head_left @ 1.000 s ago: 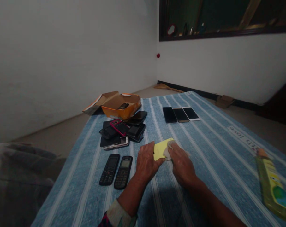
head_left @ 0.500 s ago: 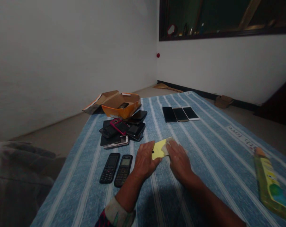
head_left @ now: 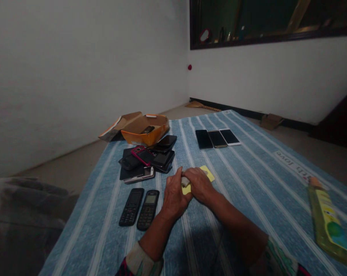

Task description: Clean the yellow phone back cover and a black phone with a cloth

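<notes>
A yellow-backed phone (head_left: 209, 174) lies between my hands, low over the striped blue cloth. My left hand (head_left: 173, 193) is closed on its left end. Pressed onto its back, my right hand (head_left: 199, 184) is closed around a pale crumpled cloth (head_left: 185, 181), which mostly hides under the fingers. Left of my hands, two black keypad phones (head_left: 131, 207) lie side by side. Beyond them sits a loose pile of phones (head_left: 143, 165), one with a pink rim. Farther off to the right, three smartphones (head_left: 217, 138) rest in a row, screens up.
An open orange cardboard box (head_left: 144, 137) with a phone inside stands behind the pile. At the right edge lies a bottle of yellow-green liquid (head_left: 328, 222). Grey fabric (head_left: 21, 226) is at the lower left, beside the blue striped cloth (head_left: 248, 191).
My right hand, with the crumpled cloth, has slid left along the yellow phone toward my left hand. The phone's right end now shows. My left hand keeps its hold.
</notes>
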`<state>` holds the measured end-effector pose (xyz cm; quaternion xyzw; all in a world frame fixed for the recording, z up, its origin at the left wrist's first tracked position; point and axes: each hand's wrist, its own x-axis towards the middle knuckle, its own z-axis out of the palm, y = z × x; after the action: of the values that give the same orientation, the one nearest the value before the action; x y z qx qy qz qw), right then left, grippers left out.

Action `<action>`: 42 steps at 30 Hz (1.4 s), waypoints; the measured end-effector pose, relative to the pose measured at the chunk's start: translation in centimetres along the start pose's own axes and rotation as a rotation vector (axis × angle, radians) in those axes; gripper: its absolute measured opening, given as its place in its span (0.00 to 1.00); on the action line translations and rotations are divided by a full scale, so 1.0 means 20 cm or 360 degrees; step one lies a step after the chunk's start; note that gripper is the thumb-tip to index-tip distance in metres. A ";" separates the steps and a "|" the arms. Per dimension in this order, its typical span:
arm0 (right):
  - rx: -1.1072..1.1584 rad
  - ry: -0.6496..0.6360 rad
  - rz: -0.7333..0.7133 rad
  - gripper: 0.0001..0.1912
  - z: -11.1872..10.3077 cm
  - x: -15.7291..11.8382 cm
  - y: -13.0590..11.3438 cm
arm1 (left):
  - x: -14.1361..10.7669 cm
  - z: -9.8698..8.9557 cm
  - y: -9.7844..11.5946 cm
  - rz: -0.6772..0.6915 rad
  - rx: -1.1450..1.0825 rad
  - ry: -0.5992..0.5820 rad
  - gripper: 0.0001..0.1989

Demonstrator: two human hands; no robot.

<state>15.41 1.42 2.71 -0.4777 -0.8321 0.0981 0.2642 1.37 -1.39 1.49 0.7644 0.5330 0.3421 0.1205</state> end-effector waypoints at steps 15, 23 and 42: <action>-0.0125 0.0207 0.0455 0.27 0.00 -0.13 0.21 | 0.00 0.01 0.02 0.0031 0.0092 -0.0011 0.40; -0.0419 0.0151 0.0468 0.27 -0.01 -0.36 0.10 | 0.00 0.01 0.01 0.0079 0.0105 -0.0036 0.34; -0.0401 0.0211 0.0113 0.22 0.08 -0.30 0.04 | 0.01 -0.03 0.04 0.0118 0.0121 -0.0111 0.25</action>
<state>17.59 -3.15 -1.06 -0.5416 -0.8012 -0.0297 0.2527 1.65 -1.54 2.38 0.7991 0.5124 0.2991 0.0970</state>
